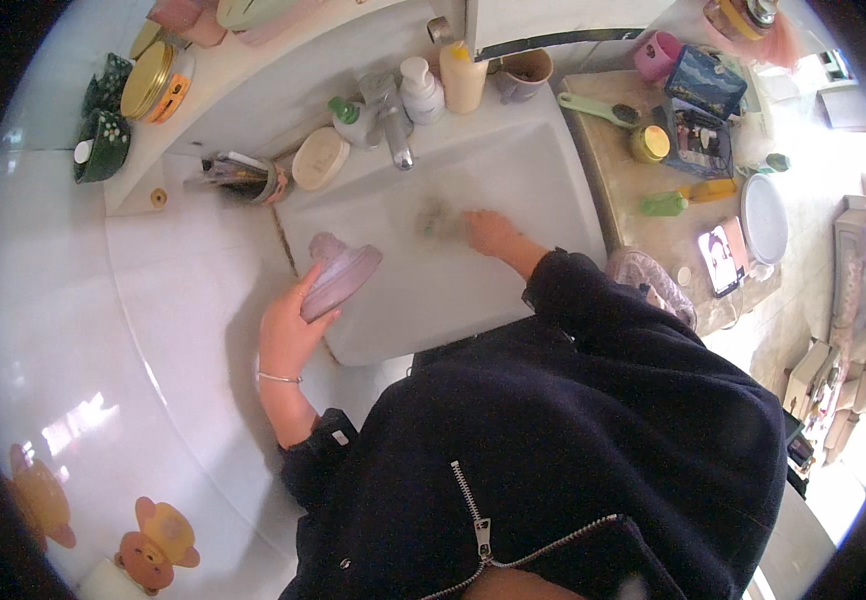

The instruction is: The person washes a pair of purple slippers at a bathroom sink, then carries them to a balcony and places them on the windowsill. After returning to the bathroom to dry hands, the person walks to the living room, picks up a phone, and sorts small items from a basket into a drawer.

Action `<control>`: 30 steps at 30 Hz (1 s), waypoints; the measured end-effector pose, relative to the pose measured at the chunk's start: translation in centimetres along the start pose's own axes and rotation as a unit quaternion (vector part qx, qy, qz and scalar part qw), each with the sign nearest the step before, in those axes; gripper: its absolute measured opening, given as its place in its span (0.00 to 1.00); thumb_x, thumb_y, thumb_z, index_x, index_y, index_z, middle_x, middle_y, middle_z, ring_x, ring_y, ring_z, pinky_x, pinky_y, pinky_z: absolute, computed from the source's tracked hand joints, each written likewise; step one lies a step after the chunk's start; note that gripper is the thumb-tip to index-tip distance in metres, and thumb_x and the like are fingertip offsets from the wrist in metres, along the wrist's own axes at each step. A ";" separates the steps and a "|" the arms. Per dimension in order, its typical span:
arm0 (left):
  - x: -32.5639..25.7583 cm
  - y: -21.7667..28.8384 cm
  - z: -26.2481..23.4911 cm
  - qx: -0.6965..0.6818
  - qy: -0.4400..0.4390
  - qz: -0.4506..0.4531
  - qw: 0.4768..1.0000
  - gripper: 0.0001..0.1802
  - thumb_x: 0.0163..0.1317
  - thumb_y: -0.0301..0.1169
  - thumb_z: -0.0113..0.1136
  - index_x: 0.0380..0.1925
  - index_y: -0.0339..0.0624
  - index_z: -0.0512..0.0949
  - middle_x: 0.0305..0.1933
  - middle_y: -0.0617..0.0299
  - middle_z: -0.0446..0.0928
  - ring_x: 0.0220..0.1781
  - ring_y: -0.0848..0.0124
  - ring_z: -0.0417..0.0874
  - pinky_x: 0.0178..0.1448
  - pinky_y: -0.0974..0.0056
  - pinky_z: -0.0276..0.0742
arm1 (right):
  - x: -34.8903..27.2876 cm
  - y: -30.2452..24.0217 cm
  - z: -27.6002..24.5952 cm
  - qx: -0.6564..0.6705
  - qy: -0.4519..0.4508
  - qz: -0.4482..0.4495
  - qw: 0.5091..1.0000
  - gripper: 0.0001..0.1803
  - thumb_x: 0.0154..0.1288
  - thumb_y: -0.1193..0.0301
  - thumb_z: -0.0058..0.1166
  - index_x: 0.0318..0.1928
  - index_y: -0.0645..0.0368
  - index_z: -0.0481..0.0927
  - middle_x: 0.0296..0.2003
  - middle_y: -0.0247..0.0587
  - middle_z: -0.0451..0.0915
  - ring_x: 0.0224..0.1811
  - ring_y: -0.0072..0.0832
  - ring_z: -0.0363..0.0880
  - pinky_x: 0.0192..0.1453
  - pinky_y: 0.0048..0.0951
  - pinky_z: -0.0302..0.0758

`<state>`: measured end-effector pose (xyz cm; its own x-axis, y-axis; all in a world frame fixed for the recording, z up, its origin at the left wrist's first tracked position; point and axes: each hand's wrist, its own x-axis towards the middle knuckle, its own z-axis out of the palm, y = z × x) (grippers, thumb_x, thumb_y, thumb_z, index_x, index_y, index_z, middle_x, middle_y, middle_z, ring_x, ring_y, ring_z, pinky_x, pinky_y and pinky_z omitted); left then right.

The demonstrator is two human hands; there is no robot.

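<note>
A mauve slipper (341,283) with a thick, flat sole is in my left hand (298,315), held tilted over the left side of the white washbasin (543,160). My fingers and thumb grip its near end, and a fuzzy part shows at its far side. My right hand (494,233) is low over the middle of the basin, fingers drawn together. Just left of its fingertips lies a blurred grey-green patch (438,219); whether this is something held or the drain I cannot tell. Beyond it stands the metal faucet (398,140).
Along the basin's back stand a soap dish (321,158), pump bottles (421,92) and a cup (525,75). A holder with brushes (253,180) is at the left corner. The right counter bears a phone (721,258), a hairbrush (601,108) and a round white lid (765,220).
</note>
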<state>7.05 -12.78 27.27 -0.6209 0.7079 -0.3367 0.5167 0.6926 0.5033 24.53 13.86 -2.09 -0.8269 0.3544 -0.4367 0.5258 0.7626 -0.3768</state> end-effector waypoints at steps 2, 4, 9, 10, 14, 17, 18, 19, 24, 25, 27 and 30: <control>-0.7 -0.8 0.4 -0.004 0.022 -0.018 1.000 0.36 0.46 0.32 0.71 0.60 0.55 0.72 0.46 0.48 0.80 0.46 0.54 0.81 0.49 0.59 0.75 | 0.4 0.1 1.6 0.057 -0.085 -0.007 0.995 0.25 0.59 0.67 0.53 0.58 0.54 0.71 0.48 0.49 0.79 0.51 0.46 0.76 0.55 0.42 0.73; -1.3 -1.7 1.0 -0.008 0.028 -0.049 0.998 0.37 0.46 0.31 0.72 0.60 0.53 0.73 0.44 0.48 0.80 0.43 0.58 0.82 0.48 0.61 0.75 | 0.9 0.3 2.7 0.066 -0.156 -0.084 0.982 0.28 0.58 0.67 0.54 0.60 0.53 0.70 0.50 0.49 0.77 0.53 0.48 0.74 0.55 0.43 0.72; -1.9 -3.2 2.2 -0.084 0.045 -0.042 0.995 0.37 0.46 0.32 0.72 0.60 0.51 0.72 0.44 0.48 0.80 0.43 0.57 0.82 0.49 0.59 0.75 | 3.2 -0.4 3.4 0.057 -0.089 -0.245 0.964 0.24 0.58 0.67 0.53 0.57 0.54 0.73 0.52 0.47 0.75 0.58 0.48 0.69 0.55 0.44 0.72; -1.9 -3.3 2.3 -0.104 0.036 -0.042 0.993 0.37 0.47 0.33 0.72 0.60 0.51 0.72 0.45 0.47 0.80 0.44 0.54 0.82 0.48 0.58 0.75 | 3.8 -0.8 3.1 0.039 -0.049 -0.238 0.969 0.22 0.58 0.66 0.53 0.55 0.53 0.75 0.52 0.46 0.75 0.58 0.47 0.69 0.55 0.44 0.72; -1.7 -3.3 2.4 -0.064 0.023 -0.055 0.996 0.37 0.46 0.29 0.72 0.61 0.52 0.72 0.47 0.49 0.80 0.46 0.62 0.82 0.51 0.62 0.75 | 5.0 -2.9 1.7 -0.051 -0.032 -0.110 0.992 0.16 0.58 0.64 0.55 0.46 0.53 0.80 0.50 0.44 0.73 0.56 0.43 0.70 0.54 0.46 0.73; -1.4 -3.1 2.3 -0.049 0.024 -0.045 0.998 0.37 0.46 0.28 0.72 0.60 0.51 0.72 0.48 0.49 0.80 0.47 0.60 0.81 0.52 0.61 0.75 | 4.9 -3.8 1.3 -0.094 -0.044 -0.068 0.992 0.15 0.57 0.64 0.56 0.44 0.53 0.82 0.50 0.43 0.71 0.55 0.43 0.71 0.52 0.48 0.74; -1.3 -3.1 2.3 -0.044 0.020 -0.042 0.998 0.37 0.46 0.28 0.72 0.60 0.51 0.72 0.48 0.49 0.79 0.48 0.59 0.81 0.52 0.61 0.75 | 4.9 -4.0 1.2 -0.121 -0.037 -0.072 0.989 0.15 0.57 0.63 0.56 0.44 0.53 0.82 0.51 0.43 0.71 0.55 0.43 0.71 0.51 0.49 0.74; -1.1 -3.0 2.2 -0.049 0.020 -0.029 0.998 0.37 0.46 0.28 0.72 0.60 0.51 0.72 0.49 0.49 0.79 0.48 0.58 0.81 0.52 0.61 0.75 | 5.1 -4.1 1.0 -0.107 -0.059 -0.063 0.991 0.15 0.57 0.63 0.57 0.45 0.52 0.82 0.51 0.43 0.71 0.56 0.43 0.71 0.52 0.49 0.74; 0.1 -2.0 2.2 -0.058 0.014 -0.005 0.998 0.36 0.45 0.30 0.73 0.59 0.50 0.73 0.50 0.48 0.79 0.50 0.57 0.81 0.52 0.61 0.75 | 5.8 -4.9 -2.6 -0.031 -0.191 -0.101 0.976 0.29 0.55 0.57 0.61 0.57 0.54 0.74 0.58 0.48 0.67 0.63 0.46 0.65 0.62 0.47 0.68; 0.4 -1.7 2.1 -0.071 0.016 0.007 0.997 0.36 0.45 0.31 0.73 0.58 0.50 0.73 0.50 0.48 0.79 0.50 0.57 0.81 0.52 0.61 0.75 | 5.4 -5.3 -3.9 0.056 -0.151 -0.172 0.972 0.35 0.55 0.54 0.61 0.60 0.55 0.69 0.61 0.50 0.65 0.65 0.46 0.63 0.65 0.45 0.65; 1.1 -0.6 2.0 -0.045 0.011 0.019 0.999 0.34 0.45 0.29 0.71 0.57 0.48 0.74 0.49 0.49 0.79 0.49 0.55 0.81 0.52 0.60 0.76 | 2.9 -6.0 -7.0 0.194 -0.092 -0.270 0.938 0.46 0.55 0.48 0.62 0.68 0.56 0.59 0.65 0.54 0.60 0.69 0.47 0.57 0.70 0.43 0.59; 2.2 1.3 1.7 -0.040 0.002 0.060 0.997 0.32 0.45 0.28 0.71 0.55 0.47 0.75 0.49 0.50 0.79 0.48 0.55 0.81 0.52 0.59 0.76 | -0.7 -8.2 -11.5 0.324 -0.062 -0.380 0.864 0.57 0.52 0.40 0.60 0.72 0.59 0.48 0.68 0.57 0.54 0.71 0.46 0.52 0.73 0.40 0.53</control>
<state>7.39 -10.11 25.80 -0.5603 0.7842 -0.2666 0.5387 0.5896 0.6018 18.52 13.60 10.70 -0.9757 -0.2077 0.0696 -0.1257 0.2708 -0.9544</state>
